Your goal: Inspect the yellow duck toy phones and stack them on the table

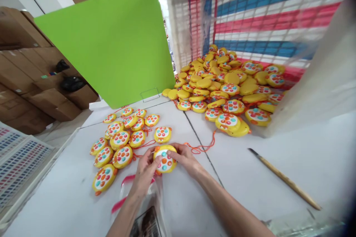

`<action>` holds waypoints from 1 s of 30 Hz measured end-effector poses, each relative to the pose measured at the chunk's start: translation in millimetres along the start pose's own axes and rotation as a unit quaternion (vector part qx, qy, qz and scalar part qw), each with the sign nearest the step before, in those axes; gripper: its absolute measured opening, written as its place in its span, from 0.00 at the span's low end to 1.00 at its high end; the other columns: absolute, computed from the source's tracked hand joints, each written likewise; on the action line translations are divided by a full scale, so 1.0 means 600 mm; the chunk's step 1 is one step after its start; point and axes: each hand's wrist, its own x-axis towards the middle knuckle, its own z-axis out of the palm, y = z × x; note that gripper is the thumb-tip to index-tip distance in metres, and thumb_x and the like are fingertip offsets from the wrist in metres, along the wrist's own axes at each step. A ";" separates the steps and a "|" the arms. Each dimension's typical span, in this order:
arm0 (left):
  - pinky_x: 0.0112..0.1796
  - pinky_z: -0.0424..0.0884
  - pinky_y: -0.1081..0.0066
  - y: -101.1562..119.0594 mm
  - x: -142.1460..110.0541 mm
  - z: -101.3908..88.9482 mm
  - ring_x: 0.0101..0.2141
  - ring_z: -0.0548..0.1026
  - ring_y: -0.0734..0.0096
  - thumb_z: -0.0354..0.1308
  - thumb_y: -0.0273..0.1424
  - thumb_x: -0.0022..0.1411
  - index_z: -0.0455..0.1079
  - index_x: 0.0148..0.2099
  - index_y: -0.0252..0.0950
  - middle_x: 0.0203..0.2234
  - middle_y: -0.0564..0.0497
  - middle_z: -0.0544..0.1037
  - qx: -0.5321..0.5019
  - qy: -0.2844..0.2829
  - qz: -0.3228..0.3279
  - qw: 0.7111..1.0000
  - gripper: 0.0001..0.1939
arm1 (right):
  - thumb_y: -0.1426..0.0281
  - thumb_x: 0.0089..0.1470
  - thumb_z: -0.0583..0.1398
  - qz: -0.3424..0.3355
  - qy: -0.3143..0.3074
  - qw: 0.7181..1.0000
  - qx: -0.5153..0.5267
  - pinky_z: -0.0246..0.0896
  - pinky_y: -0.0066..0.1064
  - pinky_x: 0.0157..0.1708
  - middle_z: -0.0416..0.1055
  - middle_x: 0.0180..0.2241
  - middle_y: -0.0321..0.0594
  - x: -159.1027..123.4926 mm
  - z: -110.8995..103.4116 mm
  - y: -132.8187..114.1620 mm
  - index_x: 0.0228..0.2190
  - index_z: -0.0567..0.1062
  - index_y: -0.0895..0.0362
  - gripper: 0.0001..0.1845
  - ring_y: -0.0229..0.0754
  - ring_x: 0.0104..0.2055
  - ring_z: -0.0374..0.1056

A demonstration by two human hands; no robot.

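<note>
Left hand [144, 172] and right hand [185, 157] both closed, gripping one round yellow toy [165, 159] with colored bumps, right in front at the middle of the view. Clear plastic bag [141, 200] at 6 o'clock, under the left hand. Small bunch of toys [119, 140] at 10 o'clock on the white table [244, 177]. Big heap of yellow toys [222, 81] at 1 o'clock. Orange string [201, 148] at 2 o'clock. Long wooden stick [286, 179] at 4 o'clock.

No readable text, the plastic bag's dark label [145, 223] too blurred.
</note>
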 end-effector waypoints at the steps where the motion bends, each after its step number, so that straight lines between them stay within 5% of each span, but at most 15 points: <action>1: 0.34 0.72 0.70 -0.001 -0.002 0.000 0.34 0.77 0.64 0.65 0.36 0.49 0.68 0.47 0.35 0.36 0.47 0.78 0.004 -0.007 0.004 1.000 0.23 | 0.56 0.43 0.64 -0.003 0.001 1.000 -0.009 0.63 0.32 0.33 0.74 0.30 0.39 -0.002 0.000 -0.003 0.35 0.74 0.60 0.21 0.41 0.31 0.68; 9: 0.33 0.72 0.70 0.023 -0.015 -0.012 0.35 0.77 0.62 0.66 0.31 0.47 0.70 0.43 0.34 0.36 0.45 0.78 0.029 -0.088 -0.057 0.994 0.19 | 0.59 0.43 0.63 0.006 -0.003 0.999 -0.053 0.57 0.26 0.25 0.67 0.23 0.33 -0.008 0.004 -0.009 0.26 0.72 0.58 0.14 0.36 0.25 0.63; 17: 0.35 0.74 0.68 0.005 -0.013 -0.016 0.32 0.77 0.68 0.67 0.26 0.45 0.69 0.38 0.37 0.33 0.51 0.78 -0.143 0.034 -0.092 0.985 0.16 | 0.52 0.47 0.59 0.041 -0.013 0.999 0.027 0.60 0.23 0.22 0.72 0.30 0.39 -0.003 0.011 0.004 0.36 0.74 0.59 0.23 0.37 0.29 0.67; 26: 0.39 0.73 0.70 0.013 -0.024 -0.017 0.38 0.76 0.65 0.66 0.27 0.47 0.67 0.46 0.34 0.39 0.46 0.78 -0.065 0.020 -0.043 0.997 0.22 | 0.54 0.48 0.59 0.042 -0.031 0.998 0.036 0.63 0.25 0.24 0.72 0.30 0.39 -0.007 0.013 0.004 0.40 0.74 0.59 0.23 0.38 0.30 0.67; 30: 0.37 0.74 0.66 0.011 -0.028 -0.022 0.37 0.77 0.63 0.66 0.27 0.46 0.67 0.46 0.36 0.40 0.46 0.77 -0.090 0.003 -0.083 0.992 0.23 | 0.53 0.50 0.57 0.043 -0.032 0.998 0.019 0.63 0.27 0.24 0.72 0.29 0.40 -0.007 0.014 0.006 0.41 0.74 0.59 0.24 0.38 0.29 0.67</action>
